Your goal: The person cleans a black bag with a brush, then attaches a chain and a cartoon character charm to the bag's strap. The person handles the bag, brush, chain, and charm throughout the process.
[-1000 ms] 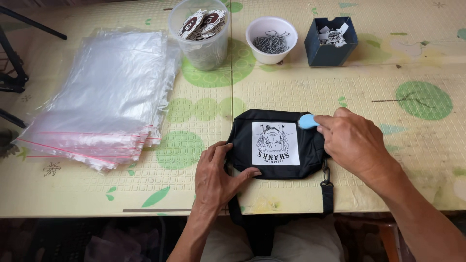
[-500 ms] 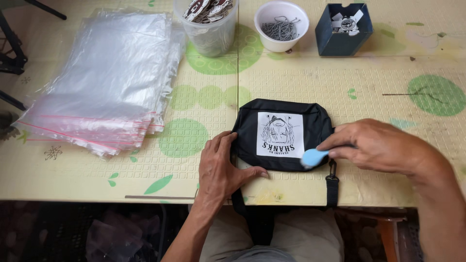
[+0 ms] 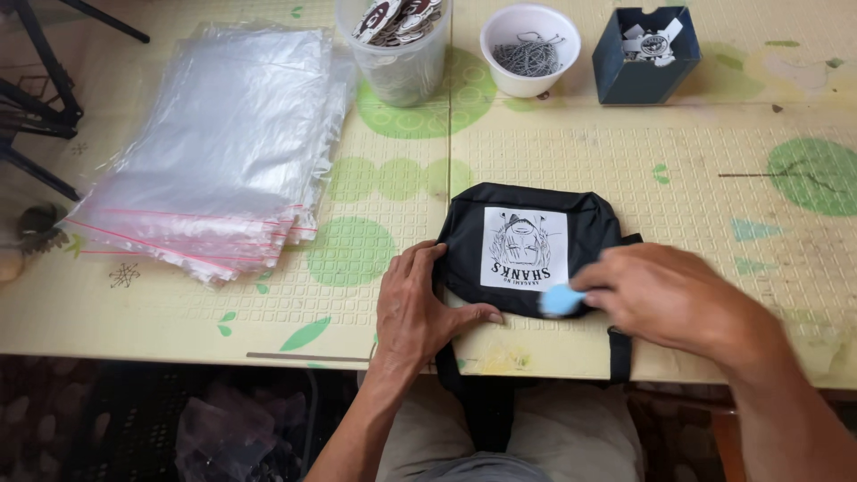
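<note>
A small black fabric bag (image 3: 589, 223) with a white printed patch (image 3: 525, 249) lies flat near the table's front edge. Its strap (image 3: 619, 355) hangs over the edge. My left hand (image 3: 420, 303) presses on the bag's near left corner, fingers spread and thumb along its lower edge. My right hand (image 3: 669, 299), blurred by motion, pinches a small light blue flat tool (image 3: 562, 299) against the bag just below the patch.
A stack of clear zip bags (image 3: 223, 143) lies at the left. At the back stand a clear tub of printed tags (image 3: 399, 45), a white bowl of metal clips (image 3: 529, 49) and a dark blue box (image 3: 644, 54). Black stand legs (image 3: 36, 107) are at far left.
My right hand has carried the blue tool from the bag's upper right corner down and leftward to just below the patch. My left hand has stayed on the bag's left side.
</note>
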